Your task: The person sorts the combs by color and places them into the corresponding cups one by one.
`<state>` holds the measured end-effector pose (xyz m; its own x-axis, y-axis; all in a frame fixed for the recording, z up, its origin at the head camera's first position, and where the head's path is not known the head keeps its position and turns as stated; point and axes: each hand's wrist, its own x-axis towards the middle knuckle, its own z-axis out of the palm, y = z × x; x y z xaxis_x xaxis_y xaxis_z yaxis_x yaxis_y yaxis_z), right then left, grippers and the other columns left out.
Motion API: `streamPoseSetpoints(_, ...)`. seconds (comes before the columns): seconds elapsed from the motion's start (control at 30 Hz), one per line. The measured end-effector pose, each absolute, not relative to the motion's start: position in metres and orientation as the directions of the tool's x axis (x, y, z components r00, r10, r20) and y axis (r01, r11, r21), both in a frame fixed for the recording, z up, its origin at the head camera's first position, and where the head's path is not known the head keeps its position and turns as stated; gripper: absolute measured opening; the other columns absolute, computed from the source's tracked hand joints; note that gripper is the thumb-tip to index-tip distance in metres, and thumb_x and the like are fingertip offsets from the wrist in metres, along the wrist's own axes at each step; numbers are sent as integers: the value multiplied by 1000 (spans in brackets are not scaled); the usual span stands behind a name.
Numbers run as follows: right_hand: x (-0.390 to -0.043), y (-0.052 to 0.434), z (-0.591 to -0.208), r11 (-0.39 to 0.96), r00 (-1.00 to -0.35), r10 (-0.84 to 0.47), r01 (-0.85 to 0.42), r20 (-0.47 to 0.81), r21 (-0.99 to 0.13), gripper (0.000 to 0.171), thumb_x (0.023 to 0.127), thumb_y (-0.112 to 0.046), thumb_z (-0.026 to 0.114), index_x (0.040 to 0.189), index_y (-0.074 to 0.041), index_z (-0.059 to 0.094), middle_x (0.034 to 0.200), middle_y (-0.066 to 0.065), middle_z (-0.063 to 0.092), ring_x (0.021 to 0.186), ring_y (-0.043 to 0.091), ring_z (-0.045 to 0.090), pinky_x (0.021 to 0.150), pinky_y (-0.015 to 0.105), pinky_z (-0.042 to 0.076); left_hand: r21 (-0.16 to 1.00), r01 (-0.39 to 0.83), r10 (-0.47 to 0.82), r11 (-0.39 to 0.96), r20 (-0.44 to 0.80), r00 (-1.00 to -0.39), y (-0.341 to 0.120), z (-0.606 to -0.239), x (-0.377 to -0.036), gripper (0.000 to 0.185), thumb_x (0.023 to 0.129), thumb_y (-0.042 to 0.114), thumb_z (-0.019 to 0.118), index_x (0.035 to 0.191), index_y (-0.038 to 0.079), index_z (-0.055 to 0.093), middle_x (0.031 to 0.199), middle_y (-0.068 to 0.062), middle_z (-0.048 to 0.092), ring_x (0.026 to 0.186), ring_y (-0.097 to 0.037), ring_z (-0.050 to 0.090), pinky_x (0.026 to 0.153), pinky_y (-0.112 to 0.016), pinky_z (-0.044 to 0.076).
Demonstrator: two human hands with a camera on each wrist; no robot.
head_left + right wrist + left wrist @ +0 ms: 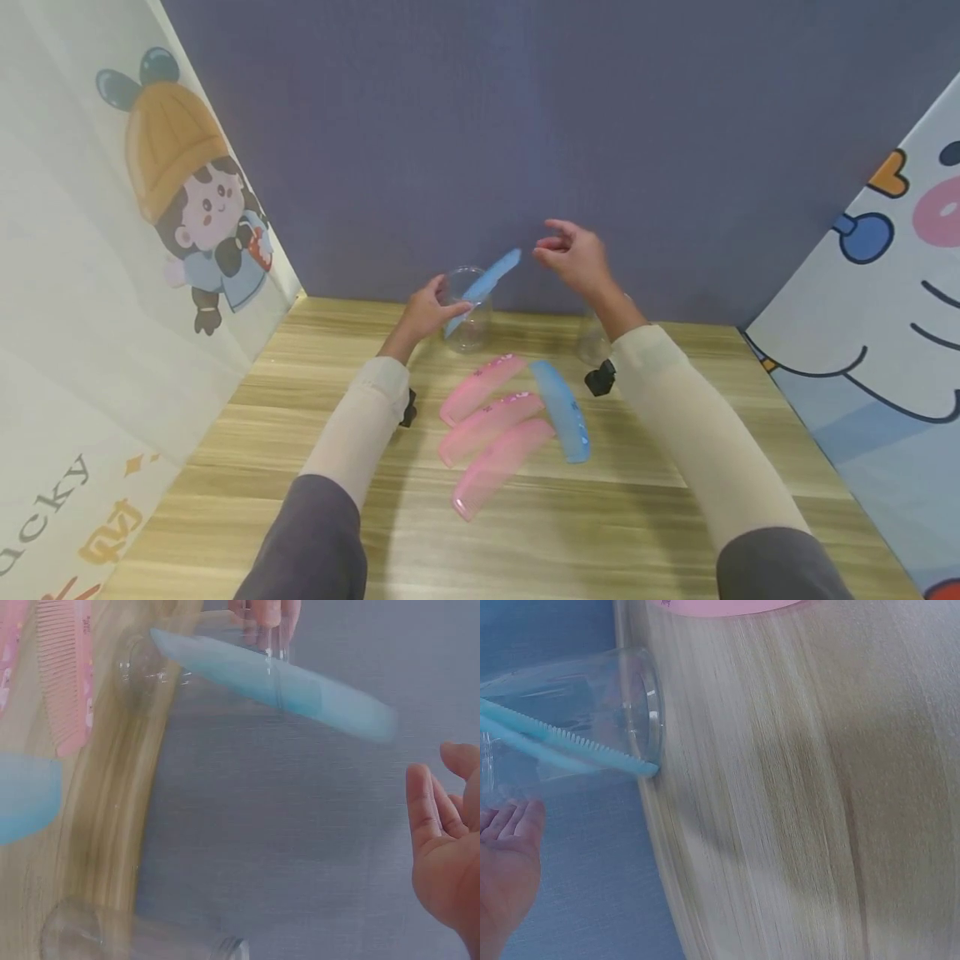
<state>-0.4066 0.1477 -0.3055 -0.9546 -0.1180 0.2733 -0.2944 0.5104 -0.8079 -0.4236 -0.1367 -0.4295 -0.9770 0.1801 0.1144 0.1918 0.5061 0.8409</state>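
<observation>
- Blue comb (497,277): I find it leaning inside a clear plastic cup, lower end down at the base, upper end clear of the rim.
- Its long axis: diagonal in my head view, rising from lower left to upper right; the upper tip points toward the right hand and does not touch it. Teeth show along one edge in the left wrist view.
- Clear plastic cup (472,335): upright on the table, near the back wall.
- Left hand (427,313): forearm reaching forward and inward; I note the thumb across the cup's near side and the fingers at its far side, with a light hold at the rim.
- Right hand (579,260): raised beside the comb's upper tip, forearm slanting forward and inward. Fingers loosely bent, thumb apart from them; I record nothing in its grasp.
- Second clear cup (591,340): partly hidden behind the right forearm.
- Second blue comb (561,412): flat on the table, long axis running away from the person, far end tilted left.
- Three pink combs (491,425): flat in a slanted row, left of the second blue comb.
- Wood-grain table (315,500), with a dark wall (450,125) behind.
</observation>
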Motion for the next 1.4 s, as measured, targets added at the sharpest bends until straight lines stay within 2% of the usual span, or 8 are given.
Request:
streamPoseSetpoints(0.1, -405, 151, -310, 510, -955, -121, -293, 270, -809, 57, 96, -20, 72, 149, -9, 52, 126, 16, 72, 88, 4, 70, 81, 21, 59, 844, 189, 176, 502, 114, -978, -136, -430, -423, 100, 89, 49, 76, 162, 8, 22, 164, -17, 35, 149, -35, 40, 122, -48, 38)
streamPoseSetpoints(0.2, -402, 158, -316, 536, -954, -119, -296, 277, -790, 54, 97, -20, 71, 146, -7, 54, 125, 16, 72, 93, 11, 71, 81, 22, 58, 847, 190, 172, 496, 118, -978, -136, -430, -423, 100, 89, 49, 76, 162, 8, 22, 164, -17, 35, 149, -35, 40, 122, -48, 38)
streamPoseSetpoints(0.33, -396, 168, -324, 594, -956, -141, -289, 257, -751, 52, 99, -26, 68, 146, -8, 55, 125, 14, 72, 101, 23, 71, 87, 33, 58, 843, 197, 175, 501, 124, -977, -135, -429, -423, 101, 88, 51, 76, 162, 7, 22, 164, -18, 35, 148, -35, 41, 122, -49, 38)
streamPoseSetpoints(0.5, -388, 180, -331, 635, -959, -186, -283, 214, -719, 53, 100, -31, 66, 147, -8, 54, 125, 15, 71, 104, 29, 71, 91, 45, 59, 840, 196, 178, 505, 121, -977, -135, -429, -423, 103, 87, 54, 76, 162, 7, 22, 164, -17, 35, 149, -35, 41, 122, -48, 39)
streamPoseSetpoints(0.73, -378, 195, -339, 670, -959, -220, -280, 176, -687, 50, 100, -32, 67, 144, -10, 57, 119, 13, 73, 98, 28, 71, 77, 34, 57, 843, 196, 178, 501, 121, -977, -135, -427, -422, 101, 89, 51, 76, 162, 7, 22, 165, -17, 34, 149, -35, 40, 122, -49, 39)
streamPoseSetpoints(0.93, -365, 209, -350, 694, -961, -257, -255, 99, -674, 52, 100, -33, 67, 145, -11, 56, 117, 12, 71, 92, 25, 71, 74, 32, 61, 833, 204, 178, 514, 129, -976, -134, -428, -421, 100, 89, 49, 76, 162, 6, 23, 164, -19, 35, 148, -36, 42, 121, -49, 39)
streamPoseSetpoints(1.1, -357, 218, -363, 729, -952, -288, -285, 98, -623, 49, 98, -29, 69, 140, -5, 59, 110, 13, 72, 93, 24, 72, 73, 28, 61, 836, 201, 183, 511, 122, -975, -134, -429, -420, 100, 90, 50, 75, 162, 7, 22, 164, -19, 34, 148, -37, 41, 121, -50, 40)
streamPoseSetpoints(1.4, -344, 232, -380, 710, -953, -302, -253, 40, -658, 51, 97, -26, 70, 141, -2, 58, 108, 13, 71, 97, 25, 69, 71, 25, 58, 840, 181, 180, 512, 102, -978, -134, -427, -421, 103, 89, 55, 74, 163, 9, 19, 165, -18, 32, 150, -36, 39, 122, -49, 39)
